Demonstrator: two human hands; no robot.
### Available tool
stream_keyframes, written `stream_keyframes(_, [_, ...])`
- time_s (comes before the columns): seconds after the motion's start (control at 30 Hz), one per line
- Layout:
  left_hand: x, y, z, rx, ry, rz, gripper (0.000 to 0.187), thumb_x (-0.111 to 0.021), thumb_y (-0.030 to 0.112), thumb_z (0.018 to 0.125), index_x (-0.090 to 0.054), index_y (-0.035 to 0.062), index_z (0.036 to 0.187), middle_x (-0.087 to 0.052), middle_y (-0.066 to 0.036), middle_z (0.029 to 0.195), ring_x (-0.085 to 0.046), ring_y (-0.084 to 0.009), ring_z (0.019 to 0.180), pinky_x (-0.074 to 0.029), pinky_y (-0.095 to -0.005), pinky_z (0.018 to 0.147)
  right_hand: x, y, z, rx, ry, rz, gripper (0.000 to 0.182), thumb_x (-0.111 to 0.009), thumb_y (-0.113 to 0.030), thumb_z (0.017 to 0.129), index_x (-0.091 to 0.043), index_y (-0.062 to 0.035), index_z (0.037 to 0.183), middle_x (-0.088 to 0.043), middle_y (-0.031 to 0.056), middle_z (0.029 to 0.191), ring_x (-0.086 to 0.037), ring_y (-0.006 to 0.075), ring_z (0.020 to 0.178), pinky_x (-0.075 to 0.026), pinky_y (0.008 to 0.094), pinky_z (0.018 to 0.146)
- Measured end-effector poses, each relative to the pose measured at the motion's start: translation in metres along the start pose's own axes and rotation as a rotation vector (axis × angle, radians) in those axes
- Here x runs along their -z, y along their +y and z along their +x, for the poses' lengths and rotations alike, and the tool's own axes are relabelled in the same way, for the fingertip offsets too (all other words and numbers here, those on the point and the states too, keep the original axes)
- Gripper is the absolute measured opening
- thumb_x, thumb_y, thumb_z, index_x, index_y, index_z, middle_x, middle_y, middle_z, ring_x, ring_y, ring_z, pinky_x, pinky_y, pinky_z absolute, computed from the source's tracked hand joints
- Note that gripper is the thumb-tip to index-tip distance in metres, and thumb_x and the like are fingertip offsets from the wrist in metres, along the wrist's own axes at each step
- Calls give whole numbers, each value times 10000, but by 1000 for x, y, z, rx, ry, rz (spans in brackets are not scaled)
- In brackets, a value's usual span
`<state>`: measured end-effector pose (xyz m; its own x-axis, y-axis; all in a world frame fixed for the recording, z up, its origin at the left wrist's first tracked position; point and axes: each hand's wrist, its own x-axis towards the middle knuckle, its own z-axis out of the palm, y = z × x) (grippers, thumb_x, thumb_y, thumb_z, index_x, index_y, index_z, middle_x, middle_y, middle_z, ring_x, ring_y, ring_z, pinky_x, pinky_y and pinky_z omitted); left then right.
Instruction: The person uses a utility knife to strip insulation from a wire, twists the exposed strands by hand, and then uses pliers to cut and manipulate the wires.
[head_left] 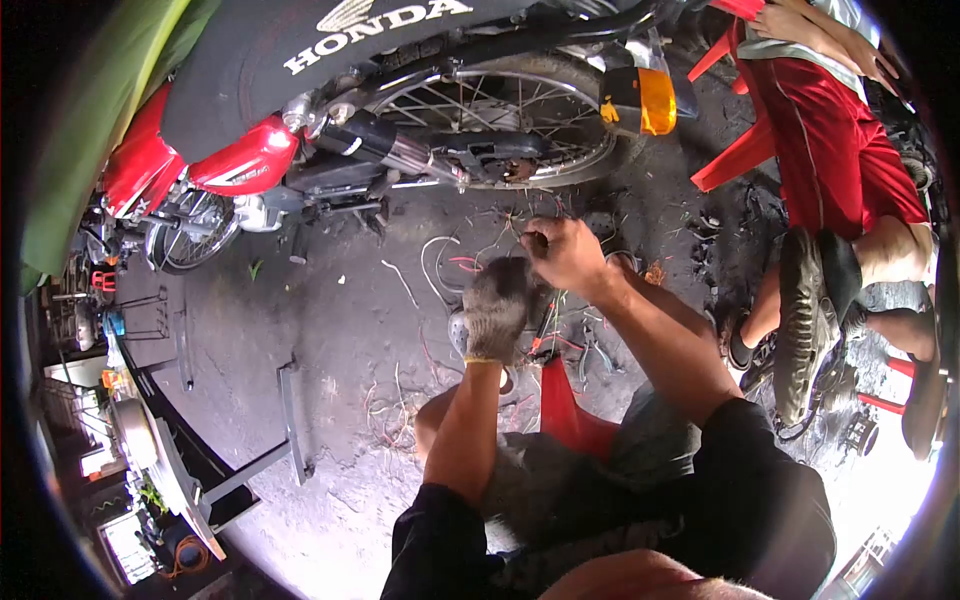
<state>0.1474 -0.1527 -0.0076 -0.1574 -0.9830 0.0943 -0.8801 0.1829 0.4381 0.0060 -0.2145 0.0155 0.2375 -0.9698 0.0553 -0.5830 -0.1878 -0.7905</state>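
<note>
Near the middle of the head view, my left hand (498,308) wears a dirty grey knitted glove with a yellow cuff edge. Its fingers are dark and blurred, so what they hold cannot be made out. My bare right hand (566,254) is beside it at the upper right, with the fingers curled in a pinch. Thin wires (560,305) hang just below the two hands. Loose wires and scraps (400,400) lie on the dark floor around them. Above the hands is the spoked rear wheel (590,165) of a motorcycle with a black HONDA seat (250,90).
An orange turn signal (657,102) juts out above right. A seated person in red shorts (815,130) is at the right, one shoe (805,330) extended. Between my legs is a red stool (570,415). A metal frame (290,420) stands on the floor at the left.
</note>
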Motion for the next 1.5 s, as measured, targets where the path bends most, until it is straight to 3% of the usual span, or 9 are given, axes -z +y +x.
stream_keyframes(0.23, [-13, -28, -1, 94, 311, -8, 244, -484, 164, 856, -639, 15, 969, -647, -179, 976, -603, -372, 902, -479, -422, 815, -14, 61, 35, -24, 28, 178, 174, -552, -210, 809, -656, -95, 888, -657, 170, 825, -657, 330, 833, -508, 386, 721])
stream_keyframes(0.37, [-15, -63, 33, 458, -50, -175, 253, -505, 190, 839, -659, 13, 934, -656, -193, 922, -616, -373, 892, -488, -406, 795, -28, 114, 83, -70, 161, 21, 218, -586, -275, 818, -660, -72, 854, -667, 162, 800, -662, 302, 783, -510, 378, 699])
stream_keyframes(0.47, [-39, -81, 68, 650, 428, -808, 274, -588, 244, 829, -683, 70, 1019, -689, -90, 838, -634, -204, 691, -494, -322, 678, -31, 114, 104, -225, -9, -41, 193, -553, -187, 870, -696, -125, 983, -685, 125, 896, -654, 282, 855, -495, 360, 761])
stream_keyframes(0.77, [-45, -85, 106, 421, 281, -348, 262, -516, 202, 837, -666, 84, 1017, -659, -152, 1000, -623, -331, 933, -491, -388, 820, -25, 165, 138, 846, 108, -768, 294, -552, -124, 857, -594, -64, 1142, -630, 96, 1035, -611, 189, 833, -498, 310, 680])
stream_keyframes(0.83, [-54, -93, 114, 260, 322, -231, 270, -488, 143, 825, -642, 99, 1042, -648, -145, 996, -619, -332, 910, -491, -406, 795, -46, 135, 143, -465, -86, -64, 269, -529, -191, 892, -599, -62, 1118, -597, 59, 907, -550, 123, 737, -468, 275, 580])
stream_keyframes(0.97, [-52, -65, 112, 365, 334, -371, 249, -488, 196, 826, -665, 95, 970, -660, -152, 935, -635, -339, 877, -510, -416, 754, -49, 124, 100, -92, -62, 452, 295, -530, -260, 896, -604, -70, 1108, -545, 30, 762, -500, 111, 630, -417, 284, 506])
stream_keyframes(1.17, [-71, -39, 106, 226, 5, -169, 231, -509, 218, 803, -696, 91, 851, -669, -159, 911, -644, -341, 856, -516, -421, 735, -48, 127, 86, -252, -301, 225, 234, -561, -220, 870, -634, -101, 1057, -595, 5, 798, -568, 125, 699, -473, 292, 552])
stream_keyframes(1.23, [-79, -32, 107, 287, 93, -338, 232, -507, 209, 797, -697, 83, 835, -671, -159, 906, -646, -341, 849, -517, -419, 729, -60, 146, 82, 314, -148, -740, 232, -500, -81, 821, -680, -70, 967, -670, 126, 957, -654, 252, 874, -532, 359, 775])
stream_keyframes(1.5, [-89, -37, 106, 139, 42, 126, 241, -510, 215, 792, -691, 59, 824, -672, -161, 858, -648, -309, 831, -502, -392, 747, -74, 145, 79, 270, -54, -388, 163, -564, -107, 798, -672, -92, 919, -666, 112, 919, -647, 293, 855, -531, 382, 752])
